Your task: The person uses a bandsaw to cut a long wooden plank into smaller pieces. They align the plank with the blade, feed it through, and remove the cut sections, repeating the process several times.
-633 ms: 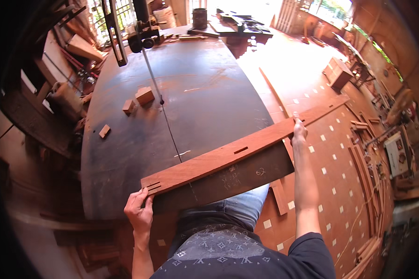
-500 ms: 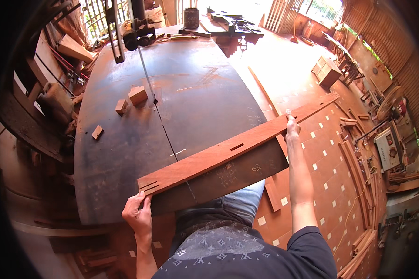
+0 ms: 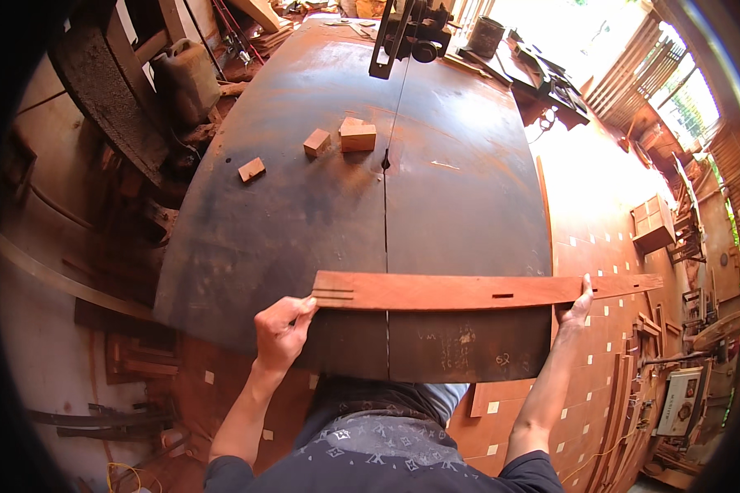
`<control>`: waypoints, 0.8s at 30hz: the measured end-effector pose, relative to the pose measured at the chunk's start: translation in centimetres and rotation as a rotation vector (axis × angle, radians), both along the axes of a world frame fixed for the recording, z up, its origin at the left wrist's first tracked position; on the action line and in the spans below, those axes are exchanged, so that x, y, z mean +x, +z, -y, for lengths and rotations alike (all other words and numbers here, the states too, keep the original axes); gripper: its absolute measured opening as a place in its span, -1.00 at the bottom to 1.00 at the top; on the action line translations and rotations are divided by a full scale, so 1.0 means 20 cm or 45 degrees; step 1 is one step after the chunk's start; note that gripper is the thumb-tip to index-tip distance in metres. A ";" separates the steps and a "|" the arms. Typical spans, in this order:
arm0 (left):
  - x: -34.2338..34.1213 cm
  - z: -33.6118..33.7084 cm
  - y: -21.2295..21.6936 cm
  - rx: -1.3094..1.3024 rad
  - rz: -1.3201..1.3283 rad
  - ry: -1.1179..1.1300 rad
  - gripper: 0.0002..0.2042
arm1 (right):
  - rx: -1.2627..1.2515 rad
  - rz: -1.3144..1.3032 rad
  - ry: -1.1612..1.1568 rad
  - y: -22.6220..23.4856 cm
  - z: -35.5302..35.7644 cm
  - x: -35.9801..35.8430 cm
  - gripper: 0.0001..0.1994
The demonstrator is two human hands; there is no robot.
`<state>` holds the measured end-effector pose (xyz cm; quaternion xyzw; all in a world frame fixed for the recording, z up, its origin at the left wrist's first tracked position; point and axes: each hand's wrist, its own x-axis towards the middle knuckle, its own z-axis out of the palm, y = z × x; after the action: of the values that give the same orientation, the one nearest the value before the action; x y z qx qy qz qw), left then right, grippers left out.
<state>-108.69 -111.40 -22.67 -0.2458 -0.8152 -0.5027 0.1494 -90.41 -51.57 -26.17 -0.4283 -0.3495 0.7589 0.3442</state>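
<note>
A long reddish wooden board [image 3: 436,292] lies crosswise over the near part of a dark metal machine table [image 3: 469,214]. Two narrow parallel slits run in from its left end, and short slots show farther along. That left end is pinched between the thumb and fingers of my left hand [image 3: 281,330]. Beyond the table's right edge, my right hand [image 3: 578,306] grips the board with the thumb on top; its other fingers are mostly hidden underneath. The board's far right end sticks out over the floor.
A black saw guide assembly [image 3: 409,39] hangs over the table's far side, above a thin slit and a small hole. Small wooden blocks [image 3: 358,138] sit left of the slit. Strips of wood [image 3: 612,411] lie on the tiled floor to the right, with a box [image 3: 653,223] farther off.
The board has swung from a slant, right end farther away, to nearly straight across in the view. My head view has turned too. Both hands keep their hold.
</note>
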 end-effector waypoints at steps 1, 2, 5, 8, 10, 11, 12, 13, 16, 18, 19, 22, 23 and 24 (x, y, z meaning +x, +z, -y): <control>-0.07 -0.06 -0.03 0.019 -0.028 -0.025 -0.91 | 0.017 0.013 -0.030 -0.01 -0.03 -0.04 -0.46; -0.13 -0.11 -0.04 0.028 0.016 -0.047 -0.92 | 0.038 0.024 -0.053 -0.01 -0.11 -0.10 -0.45; -0.34 -0.33 -0.08 0.122 0.028 -0.065 -0.92 | 0.032 0.029 -0.084 -0.02 -0.37 -0.26 -0.45; -0.54 -0.54 -0.08 0.076 0.018 -0.093 -0.92 | 0.030 0.055 -0.163 -0.04 -0.60 -0.41 -0.48; -0.65 -0.68 -0.08 0.095 -0.009 -0.125 -0.92 | 0.037 0.053 -0.143 -0.04 -0.71 -0.49 -0.50; -0.69 -0.73 -0.07 0.134 -0.029 -0.142 -0.92 | 0.056 0.047 -0.149 -0.03 -0.75 -0.52 -0.50; -0.73 -0.75 -0.09 0.150 -0.013 -0.135 -0.92 | 0.069 0.040 -0.109 -0.04 -0.78 -0.56 -0.50; -0.77 -0.76 -0.10 0.149 -0.018 -0.126 -0.92 | 0.047 0.067 -0.139 -0.04 -0.79 -0.60 -0.51; -0.85 -0.79 -0.11 0.191 0.033 -0.131 -0.90 | 0.047 0.100 -0.213 -0.07 -0.89 -0.67 -0.49; -0.87 -0.76 -0.12 0.172 0.033 -0.097 -0.90 | 0.053 0.082 -0.199 -0.09 -0.86 -0.74 -0.49; -0.88 -0.75 -0.12 0.165 0.033 -0.080 -0.90 | 0.049 0.070 -0.181 -0.09 -0.85 -0.77 -0.49; -0.94 -0.72 -0.12 0.144 0.015 -0.068 -0.92 | 0.032 0.081 -0.219 -0.09 -0.81 -0.84 -0.48; -0.96 -0.71 -0.12 0.113 0.008 -0.055 -0.93 | 0.030 0.091 -0.248 -0.08 -0.78 -0.87 -0.48; -0.96 -0.71 -0.13 0.166 0.014 -0.086 -0.94 | 0.079 0.101 -0.273 -0.07 -0.74 -0.89 -0.48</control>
<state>-127.97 -97.29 -25.18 -0.2604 -0.7727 -0.5609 0.1436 -108.27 -36.77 -27.60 -0.4820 -0.3385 0.6890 0.4223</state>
